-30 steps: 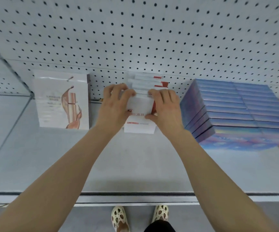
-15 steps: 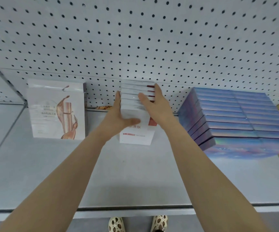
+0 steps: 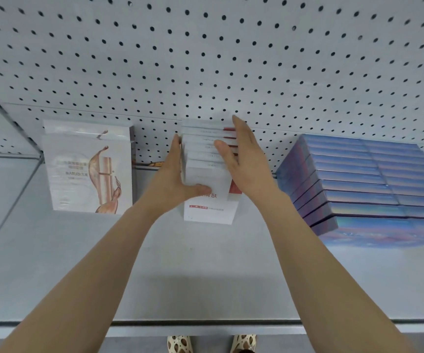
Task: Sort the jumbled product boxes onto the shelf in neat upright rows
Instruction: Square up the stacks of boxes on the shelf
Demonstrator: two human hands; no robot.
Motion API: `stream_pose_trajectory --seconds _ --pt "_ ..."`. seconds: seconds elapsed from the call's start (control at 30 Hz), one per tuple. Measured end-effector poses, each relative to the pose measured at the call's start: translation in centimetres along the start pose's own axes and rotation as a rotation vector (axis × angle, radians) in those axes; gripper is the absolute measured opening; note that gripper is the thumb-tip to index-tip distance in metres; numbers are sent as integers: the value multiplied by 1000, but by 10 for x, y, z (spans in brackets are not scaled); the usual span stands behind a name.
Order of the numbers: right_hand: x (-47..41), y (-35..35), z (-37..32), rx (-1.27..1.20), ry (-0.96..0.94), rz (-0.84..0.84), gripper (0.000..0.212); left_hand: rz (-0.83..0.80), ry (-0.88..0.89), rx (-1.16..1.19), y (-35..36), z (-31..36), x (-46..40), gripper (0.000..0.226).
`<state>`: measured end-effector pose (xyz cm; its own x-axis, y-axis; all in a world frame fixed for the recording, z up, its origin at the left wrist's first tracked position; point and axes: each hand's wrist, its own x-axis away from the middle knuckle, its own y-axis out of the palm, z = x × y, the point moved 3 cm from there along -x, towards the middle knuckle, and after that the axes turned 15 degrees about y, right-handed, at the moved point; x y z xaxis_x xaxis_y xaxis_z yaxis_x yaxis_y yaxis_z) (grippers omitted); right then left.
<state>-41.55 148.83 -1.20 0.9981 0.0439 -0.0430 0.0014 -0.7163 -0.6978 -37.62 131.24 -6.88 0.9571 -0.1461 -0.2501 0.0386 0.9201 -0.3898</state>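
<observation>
White-and-red boxes [image 3: 209, 174] stand upright in 1 row on the shelf [image 3: 206, 263], its long axis running away from me to the pegboard [image 3: 206, 59], squarely between my 2 hands. My left hand [image 3: 172, 179] lies flat on the row's left side, thumb across the front box; my right hand [image 3: 246, 161] lies flat on its right side, equally near, and neither grip is curled round a box. Beyond my left hand a white pack reads "MARUBI" [image 3: 88, 169]; the front box's characters are too blurred to read, and blue boxes [image 3: 363, 184] sit past my right hand.
</observation>
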Motion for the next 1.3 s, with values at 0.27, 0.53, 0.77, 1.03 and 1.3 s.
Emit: stream_pose_trajectory --seconds 0.27,0.53,0.77,1.03,1.3 --pt "16 11 6 540 -69 -175 122 -107 -53 -131 9 -11 2 144" --pt "13 15 9 470 -170 -52 103 61 54 -179 10 -12 -3 132" --pt "2 11 7 95 91 -187 126 -25 62 20 -2 -3 -12 117" --pt "-2 11 7 299 52 -195 131 -122 136 2 0 1 -11 109" --pt "13 10 0 468 -128 -62 107 -39 88 37 -3 7 -5 110"
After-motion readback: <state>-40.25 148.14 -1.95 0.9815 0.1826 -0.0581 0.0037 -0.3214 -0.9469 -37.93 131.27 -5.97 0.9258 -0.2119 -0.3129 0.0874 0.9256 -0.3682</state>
